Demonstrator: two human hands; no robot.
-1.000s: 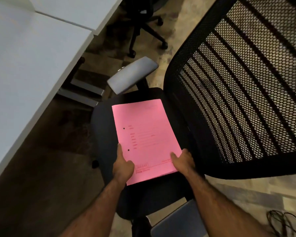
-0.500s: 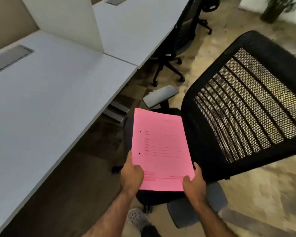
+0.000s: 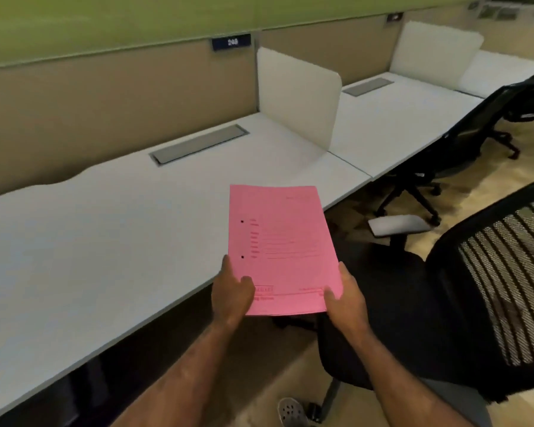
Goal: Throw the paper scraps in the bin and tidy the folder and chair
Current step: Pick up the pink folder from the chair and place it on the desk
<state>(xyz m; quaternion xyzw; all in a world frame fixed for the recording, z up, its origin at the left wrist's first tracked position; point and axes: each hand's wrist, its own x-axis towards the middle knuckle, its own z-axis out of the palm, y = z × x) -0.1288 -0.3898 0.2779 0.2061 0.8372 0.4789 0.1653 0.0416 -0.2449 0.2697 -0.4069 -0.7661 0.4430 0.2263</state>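
I hold a pink folder (image 3: 281,245) flat in the air with both hands, above the front edge of the white desk (image 3: 105,241). My left hand (image 3: 230,292) grips its lower left corner, thumb on top. My right hand (image 3: 344,298) grips its lower right corner. The black office chair (image 3: 444,309) stands to my right, its mesh back toward the right edge and its seat bare. No paper scraps and no bin are in view.
White divider panels (image 3: 299,97) stand on the desk, with a grey cable flap (image 3: 199,144) at the back. Other black chairs (image 3: 453,146) sit tucked under the neighbouring desk. A grey armrest (image 3: 398,224) juts out beside the folder. A shoe (image 3: 290,411) shows below.
The folder has come up off the chair seat and over to the left, now above the desk edge. My view has risen from the chair to the desk.
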